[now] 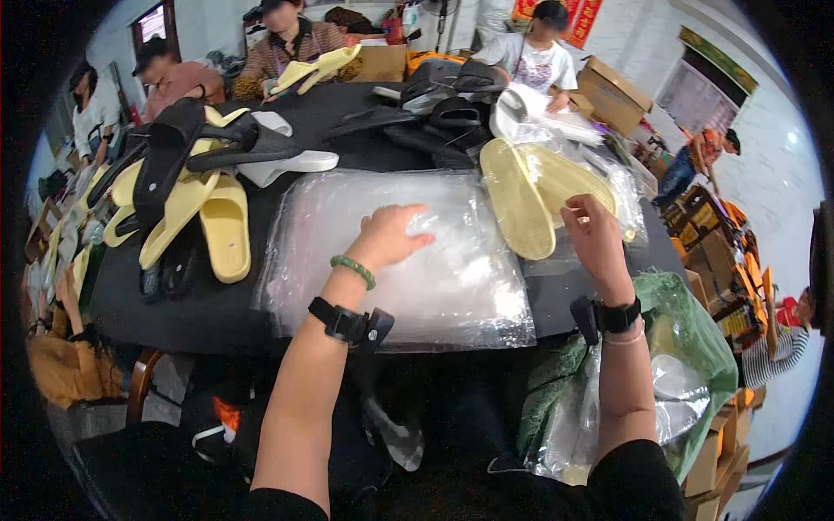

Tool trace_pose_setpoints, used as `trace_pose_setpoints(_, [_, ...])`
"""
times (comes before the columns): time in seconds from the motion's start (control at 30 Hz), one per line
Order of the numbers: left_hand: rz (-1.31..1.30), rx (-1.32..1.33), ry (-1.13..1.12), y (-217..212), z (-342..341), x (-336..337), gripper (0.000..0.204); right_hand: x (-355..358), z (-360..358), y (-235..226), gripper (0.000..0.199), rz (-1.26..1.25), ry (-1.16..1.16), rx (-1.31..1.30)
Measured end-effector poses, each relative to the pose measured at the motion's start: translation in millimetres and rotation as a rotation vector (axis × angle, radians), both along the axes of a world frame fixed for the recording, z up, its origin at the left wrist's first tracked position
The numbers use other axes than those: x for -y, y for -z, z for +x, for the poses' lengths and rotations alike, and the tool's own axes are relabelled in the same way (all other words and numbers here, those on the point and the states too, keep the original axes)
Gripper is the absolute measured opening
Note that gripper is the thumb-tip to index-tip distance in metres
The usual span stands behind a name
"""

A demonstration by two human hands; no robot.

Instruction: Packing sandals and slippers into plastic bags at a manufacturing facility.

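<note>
A stack of clear plastic bags [347, 295] lies flat in front of me on the black-covered table [122, 286]. Over its middle is my left hand [395, 236], open, thumb and fingers apart, with nothing visible between them. To the right, a pair of pale yellow slides [519, 204] in clear plastic shows its soles. My right hand [598, 239] is at the near right edge of this pair, its fingers curled in toward the thumb. Whether they pinch the plastic is hidden.
Loose yellow slides [228, 230] and black slides [169, 161] are heaped left, with more black slides [443, 95] at the far side. White bagged slides [521, 108] lie behind the yellow pair. A green sack [695, 339] of bagged items hangs right. Several people work around the table.
</note>
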State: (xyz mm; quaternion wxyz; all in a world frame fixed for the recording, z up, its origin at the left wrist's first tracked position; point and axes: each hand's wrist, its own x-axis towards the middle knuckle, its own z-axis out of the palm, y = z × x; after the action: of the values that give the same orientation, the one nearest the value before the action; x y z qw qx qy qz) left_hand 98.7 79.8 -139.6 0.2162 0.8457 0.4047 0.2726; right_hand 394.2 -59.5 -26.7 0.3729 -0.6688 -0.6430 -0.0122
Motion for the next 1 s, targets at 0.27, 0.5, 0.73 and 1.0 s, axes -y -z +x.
trace_pose_setpoints(0.27, [0.071, -0.399, -0.007, 28, 18, 16, 0.068, -18, 116, 24, 0.097, 0.264, 0.681, 0.444])
trace_pose_setpoints(0.5, [0.027, -0.394, -0.017, 25, 20, 20, 0.065, -19, 108, 25, 0.029, -0.225, 0.134, -0.818])
trace_pose_setpoints(0.73, [0.088, -0.295, -0.026, 21, 30, 22, 0.067, -21, 94, -59, 0.03, 0.196, -0.043, -0.623])
trace_pose_setpoints(1.0, [-0.051, 0.12, 0.048, -15, 23, 20, 0.059, -13, 9, -150, 0.038, 0.318, -0.126, -0.583])
